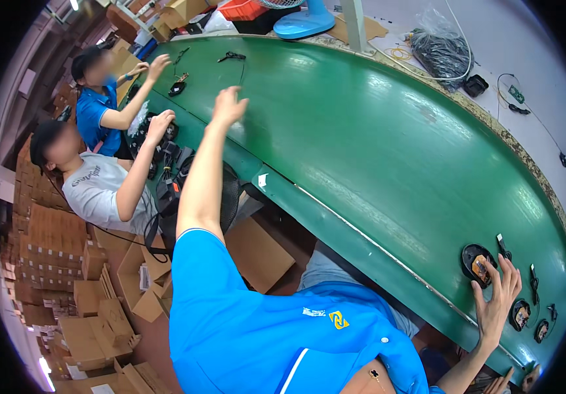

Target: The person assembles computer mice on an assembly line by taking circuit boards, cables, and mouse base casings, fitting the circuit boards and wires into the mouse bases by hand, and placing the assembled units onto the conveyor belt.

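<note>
My left hand [229,107] reaches out over the green work surface [361,138], fingers apart and nothing visible in it. Just beyond its fingertips lies a black cable with a plug [231,57]. On the right, my right hand [497,303] is spread at a round black shell [472,257] with an orange-brown circuit board inside. Thumb and fingertips are at the shell's near edge; whether they press on it I cannot tell. Close by lie a cable with a silver plug [503,245], a second black cable [534,282] and two more round shells with boards, one [520,314] larger-looking than the other [542,330].
Two co-workers sit at the left, one in grey [102,187], one in blue [96,108]. A dark shell [178,87] lies near them. Black adapters [168,161] are heaped beside my left arm. Cartons [256,253] stand below. A blue fan base [304,25] stands behind.
</note>
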`<state>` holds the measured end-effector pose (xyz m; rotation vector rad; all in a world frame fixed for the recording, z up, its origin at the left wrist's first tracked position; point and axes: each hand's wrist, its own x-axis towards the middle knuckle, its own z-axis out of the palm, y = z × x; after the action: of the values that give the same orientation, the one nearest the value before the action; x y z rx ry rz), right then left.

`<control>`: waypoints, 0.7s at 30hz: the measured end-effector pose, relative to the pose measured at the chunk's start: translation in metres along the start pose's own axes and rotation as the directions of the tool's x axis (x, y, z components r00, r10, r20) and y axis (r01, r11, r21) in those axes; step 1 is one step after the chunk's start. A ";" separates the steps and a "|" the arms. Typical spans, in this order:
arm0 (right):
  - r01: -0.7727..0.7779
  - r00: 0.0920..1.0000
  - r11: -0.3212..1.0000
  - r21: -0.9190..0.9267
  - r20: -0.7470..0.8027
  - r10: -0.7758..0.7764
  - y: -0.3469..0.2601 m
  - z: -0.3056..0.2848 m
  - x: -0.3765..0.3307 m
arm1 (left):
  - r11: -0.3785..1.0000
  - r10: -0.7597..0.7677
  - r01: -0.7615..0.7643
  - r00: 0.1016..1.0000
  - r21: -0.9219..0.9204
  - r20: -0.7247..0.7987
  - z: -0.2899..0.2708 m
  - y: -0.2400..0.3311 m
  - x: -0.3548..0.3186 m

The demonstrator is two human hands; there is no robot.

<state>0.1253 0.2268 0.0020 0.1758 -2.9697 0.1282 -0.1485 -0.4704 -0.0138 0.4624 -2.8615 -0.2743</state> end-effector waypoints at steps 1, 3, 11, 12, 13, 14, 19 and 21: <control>0.005 1.000 1.000 -0.004 -0.003 -0.005 0.000 0.001 0.002 | 0.997 -0.075 0.076 0.997 0.022 -0.027 -0.004 -0.041 -0.001; 0.012 1.000 1.000 -0.005 0.000 -0.012 0.003 0.002 0.001 | 0.985 -0.170 0.170 0.985 -0.020 -0.014 -0.015 -0.061 -0.011; 0.026 0.994 0.993 0.111 -0.111 -0.013 -0.002 0.008 0.013 | 0.936 0.248 -0.232 0.968 -0.264 0.028 -0.054 0.009 -0.084; 0.047 0.994 0.995 0.088 -0.098 -0.038 -0.001 0.010 0.017 | 0.928 0.302 -0.305 0.952 -0.214 -0.047 -0.059 0.023 -0.107; 0.081 0.992 0.995 0.065 -0.097 -0.075 0.003 0.012 0.020 | 0.888 0.344 -0.346 0.937 -0.303 -0.062 -0.057 0.033 -0.121; 0.098 0.989 0.994 0.043 -0.119 -0.093 0.005 0.014 0.023 | 0.836 0.443 -0.434 0.895 -0.335 -0.055 -0.052 0.057 -0.131; 0.065 0.992 0.998 -0.010 -0.107 -0.065 0.014 0.014 0.002 | 0.685 0.643 -0.566 0.766 -0.458 0.014 -0.016 0.171 -0.197; 0.072 0.993 0.997 -0.029 -0.094 -0.074 0.018 0.013 -0.003 | 0.638 0.685 -0.544 0.724 -0.545 0.079 -0.008 0.193 -0.211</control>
<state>0.1237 0.2434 -0.0129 0.2674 -2.8646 0.0866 -0.0074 -0.2219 -0.0050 -0.7260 -2.8232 -0.9558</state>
